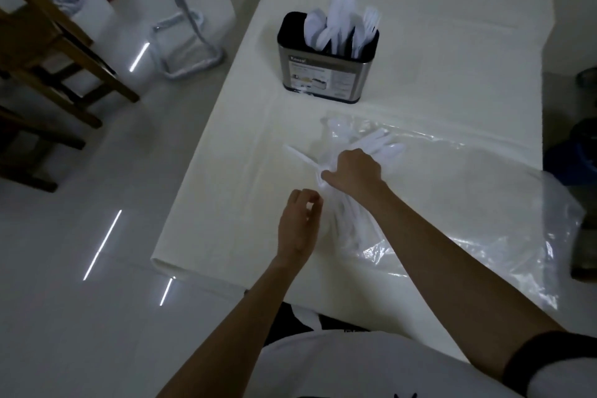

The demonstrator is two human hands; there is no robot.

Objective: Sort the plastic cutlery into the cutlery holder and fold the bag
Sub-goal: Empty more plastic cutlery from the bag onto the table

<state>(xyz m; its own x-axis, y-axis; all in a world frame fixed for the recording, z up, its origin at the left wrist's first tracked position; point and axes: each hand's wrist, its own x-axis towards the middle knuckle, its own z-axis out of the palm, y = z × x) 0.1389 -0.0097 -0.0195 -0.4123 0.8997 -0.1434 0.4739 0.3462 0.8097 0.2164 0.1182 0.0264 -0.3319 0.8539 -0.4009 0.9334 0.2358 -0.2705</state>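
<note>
A steel cutlery holder (pixel 323 74) with a black rim stands upright on the white table (pixel 420 26), with several white plastic spoons, knives and forks standing in it. Nearer me lies a clear plastic bag (pixel 468 203), crumpled and spread toward the right edge. My right hand (pixel 353 171) grips a bundle of white plastic cutlery (pixel 381 145) at the bag's left end; one piece sticks out to the left. My left hand (pixel 298 223) hovers just left of the bundle, its fingers loosely curled and holding nothing.
The table's left edge runs diagonally beside a glossy floor. A wooden chair (pixel 48 52) and a metal stand base (pixel 187 48) sit on the floor at left. Dark objects (pixel 578 155) stand off the table's right edge.
</note>
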